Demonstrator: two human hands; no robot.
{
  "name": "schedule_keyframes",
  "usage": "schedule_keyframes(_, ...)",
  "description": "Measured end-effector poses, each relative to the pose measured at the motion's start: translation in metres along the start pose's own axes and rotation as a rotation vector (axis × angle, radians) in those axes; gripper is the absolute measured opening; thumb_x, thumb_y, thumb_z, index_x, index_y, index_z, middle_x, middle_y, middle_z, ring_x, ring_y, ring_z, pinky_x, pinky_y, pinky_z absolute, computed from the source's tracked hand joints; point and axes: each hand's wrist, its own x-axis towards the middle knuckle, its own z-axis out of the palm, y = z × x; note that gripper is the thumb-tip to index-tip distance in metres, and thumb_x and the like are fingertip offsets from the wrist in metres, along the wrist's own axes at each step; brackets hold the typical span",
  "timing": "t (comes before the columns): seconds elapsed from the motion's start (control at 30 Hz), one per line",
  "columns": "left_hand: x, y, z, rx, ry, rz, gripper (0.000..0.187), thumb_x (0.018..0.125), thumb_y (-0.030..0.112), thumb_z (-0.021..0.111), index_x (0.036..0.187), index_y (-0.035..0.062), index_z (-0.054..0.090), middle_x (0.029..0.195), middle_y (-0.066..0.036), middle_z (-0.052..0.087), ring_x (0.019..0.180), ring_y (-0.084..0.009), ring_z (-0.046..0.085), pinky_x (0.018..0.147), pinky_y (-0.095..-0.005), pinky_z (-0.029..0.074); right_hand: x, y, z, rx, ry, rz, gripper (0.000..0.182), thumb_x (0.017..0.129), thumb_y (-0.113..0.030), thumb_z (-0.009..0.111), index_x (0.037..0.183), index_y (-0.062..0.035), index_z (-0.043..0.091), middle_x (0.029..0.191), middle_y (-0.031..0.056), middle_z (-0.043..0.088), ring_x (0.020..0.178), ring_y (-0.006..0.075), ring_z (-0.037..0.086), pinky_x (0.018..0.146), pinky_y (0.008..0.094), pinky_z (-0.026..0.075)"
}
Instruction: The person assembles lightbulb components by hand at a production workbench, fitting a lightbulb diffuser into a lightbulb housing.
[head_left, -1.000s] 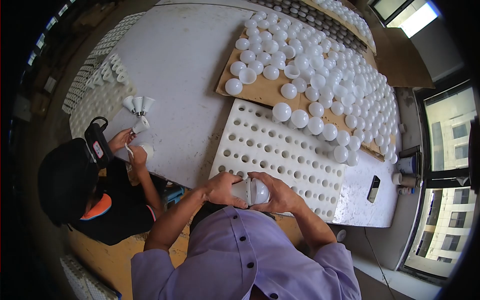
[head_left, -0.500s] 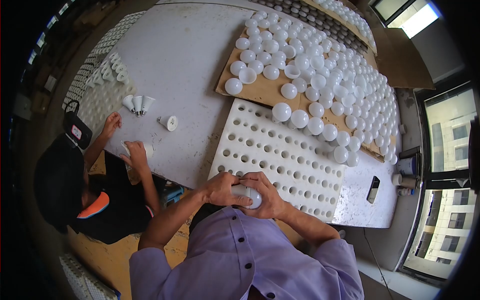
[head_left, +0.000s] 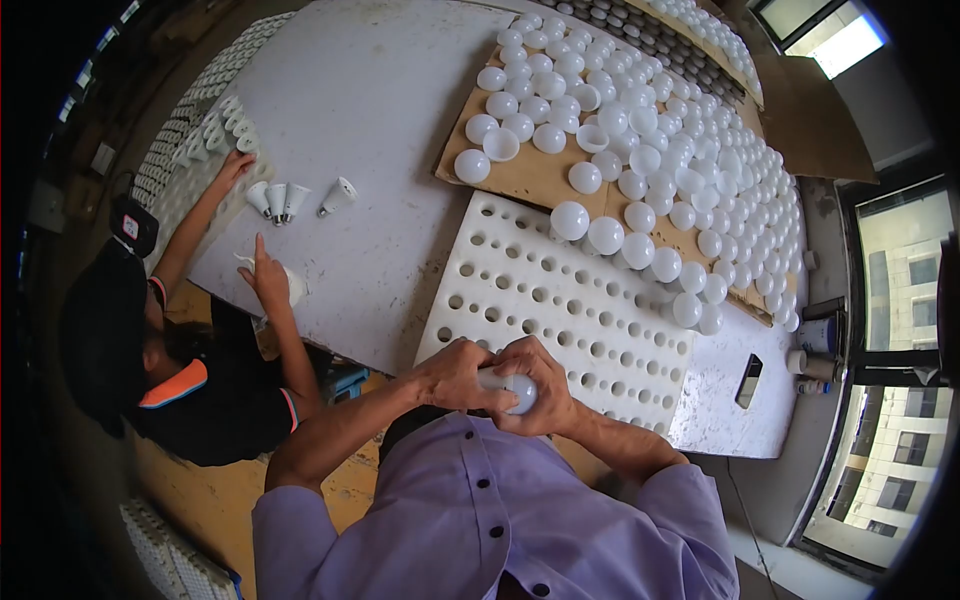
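Observation:
In front of my chest, both hands close around a white light bulb [head_left: 523, 394] with a rounded, milky dome. My left hand [head_left: 450, 377] wraps the body side, its thumb pressed along it; the base is hidden in that hand. My right hand [head_left: 545, 388] grips around the dome end, its fingers curled over the top. Just beyond my hands lies a white foam tray [head_left: 503, 265] with rows of round holes. Loose white dome covers [head_left: 570, 221] line its far side, and many more rest on a cardboard sheet [head_left: 548, 185].
On my left a co-worker [head_left: 215, 400] sits at the table [head_left: 350, 110], one hand reaching to a foam tray of bulb bodies [head_left: 205, 185]. Several bulb bodies [head_left: 290, 202] lie loose nearby. A phone [head_left: 747, 381] lies at the right; jars [head_left: 815, 335] stand by the window.
My hands still hold the bulb, shifted slightly right and up. The co-worker's far hand has reached out to the tray of bulb bodies, and the single loose body has turned.

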Motion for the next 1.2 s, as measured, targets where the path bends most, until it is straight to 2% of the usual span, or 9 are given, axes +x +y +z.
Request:
schedule_keyframes(0.2,0.026,-0.038,-0.011,-0.504,-0.095,-0.019,0.058,0.078,0.046,0.068,0.094,-0.0095,0.06,0.072,-0.012,0.063,0.054,-0.0155,0.063,0.033,-0.0202,0.04,0.02,0.006,0.002,-0.091,0.087,0.139,0.058,0.058,-0.007,0.078,0.107,-0.0051,0.049,0.1,0.0145,0.054,0.094,0.0309,0.055,0.082,0.0395,0.048)
schedule_keyframes(0.37,0.038,-0.071,-0.011,-0.972,-0.173,0.207,0.059,0.087,0.05,0.06,0.104,-0.0067,0.057,0.077,-0.011,0.064,0.065,-0.0163,0.066,0.042,-0.0213,0.045,0.031,0.034,-0.014,-0.147,0.027,0.047,0.063,0.061,-0.009,0.08,0.114,-0.0032,0.046,0.112,0.0205,0.05,0.103,0.0317,0.052,0.087,0.0412,0.045)
schedule_keyframes(0.43,0.038,-0.071,-0.018,-0.821,0.247,0.178,0.055,0.089,0.047,0.059,0.108,-0.005,0.057,0.087,-0.01,0.066,0.079,-0.0153,0.066,0.054,-0.0225,0.049,0.059,0.051,-0.034,-0.317,0.177,0.045,0.063,0.062,-0.008,0.078,0.116,-0.0038,0.045,0.115,0.0211,0.05,0.105,0.0323,0.052,0.086,0.0428,0.045)
schedule_keyframes(0.53,0.04,-0.11,-0.054,-0.648,0.437,0.046,0.044,0.087,0.029,0.065,0.116,-0.0031,0.055,0.105,-0.012,0.064,0.092,-0.0172,0.064,0.062,-0.0244,0.05,0.113,0.091,-0.064,-0.632,0.239,-0.025,0.064,0.06,-0.006,0.078,0.116,-0.0064,0.045,0.116,0.0208,0.047,0.102,0.0373,0.05,0.084,0.0444,0.046)
schedule_keyframes(0.73,0.047,-0.172,-0.142,-0.506,1.061,-0.06,0.044,0.082,0.016,0.069,0.119,-0.0024,0.053,0.117,-0.018,0.06,0.094,-0.0178,0.064,0.073,-0.0264,0.052,0.156,0.144,-0.06,-0.95,-0.255,0.337,0.064,0.071,-0.022,0.075,0.127,-0.0103,0.048,0.126,0.016,0.046,0.114,0.0355,0.047,0.097,0.0443,0.041)
schedule_keyframes(0.8,0.049,-0.197,-0.176,-0.192,1.278,-0.136,0.046,0.079,0.015,0.07,0.118,-0.0021,0.053,0.118,-0.02,0.06,0.099,-0.0244,0.063,0.081,-0.0332,0.052,0.165,0.143,-0.069,-0.959,-0.231,0.293,0.063,0.073,-0.028,0.073,0.128,-0.0109,0.049,0.129,0.0145,0.047,0.119,0.0341,0.043,0.101,0.0432,0.037)
schedule_keyframes(0.93,0.056,-0.2,-0.245,0.301,1.469,-0.206,0.056,0.076,0.014,0.069,0.124,-0.0026,0.047,0.13,-0.026,0.048,0.124,-0.0372,0.045,0.104,-0.0448,0.037,0.212,0.159,-0.058,-0.875,-0.317,0.278,0.065,0.073,-0.029,0.073,0.131,-0.0128,0.048,0.131,0.0116,0.047,0.126,0.0336,0.038,0.106,0.0438,0.031)
schedule_keyframes(1.07,0.067,-0.216,-0.306,0.641,1.433,-0.573,0.066,0.076,0.027,0.073,0.126,-0.005,0.045,0.149,-0.022,0.022,0.14,-0.0361,0.017,0.113,-0.0448,0.02,0.259,0.18,-0.026,-1.117,-0.49,0.079,0.067,0.074,-0.026,0.072,0.134,-0.0171,0.045,0.136,0.0085,0.045,0.138,0.0301,0.024,0.114,0.0496,0.014)
schedule_keyframes(1.2,0.071,-0.22,-0.332,0.678,1.324,-0.699,0.067,0.073,0.034,0.076,0.121,-0.0061,0.052,0.15,-0.02,0.02,0.142,-0.0337,0.008,0.115,-0.0457,0.013,0.275,0.209,-0.021,-1.207,-0.664,0.066,0.068,0.071,-0.03,0.073,0.133,-0.0174,0.047,0.133,0.0079,0.048,0.137,0.0283,0.025,0.114,0.052,0.011)
